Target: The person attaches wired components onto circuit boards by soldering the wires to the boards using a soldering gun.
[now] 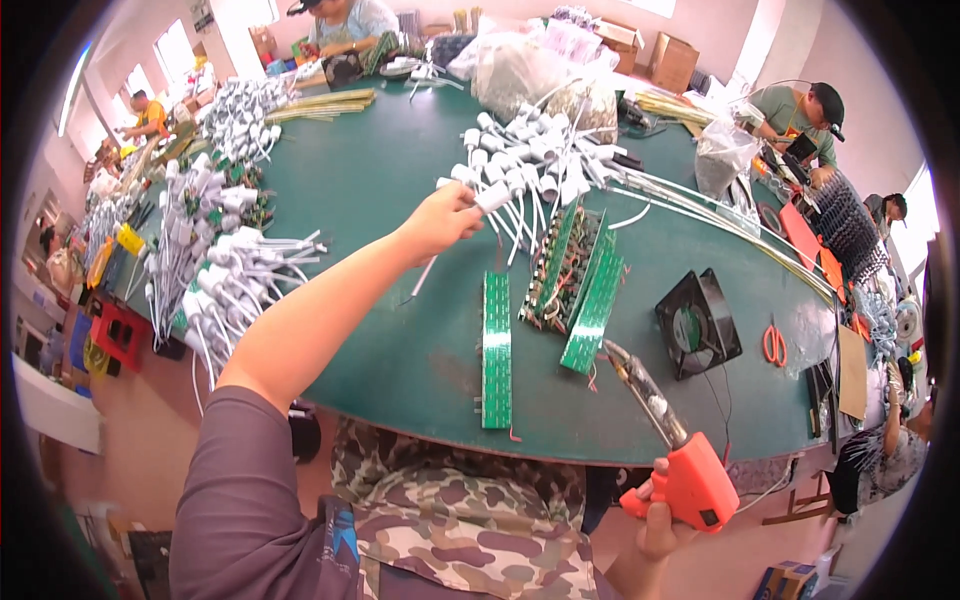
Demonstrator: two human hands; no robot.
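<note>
My left hand (442, 217) reaches over the table to the near edge of a pile of white cylindrical caps with cables (520, 150). Its fingers are closed on one white cap (491, 197); a white cable hangs below the hand. My right hand (660, 515) grips a red soldering gun (697, 482) by its handle at the front edge, tip pointing up and left. Between the hands lies a long green circuit board strip (497, 350). Beside it are more green board strips (598, 300) standing close together, with small components between them.
A black fan (698, 325) and orange-handled scissors (774, 344) lie to the right. Heaps of white caps with cables (215, 270) cover the left side of the green table (390, 350). Plastic bags (530, 70) stand at the back. Other people work around the table.
</note>
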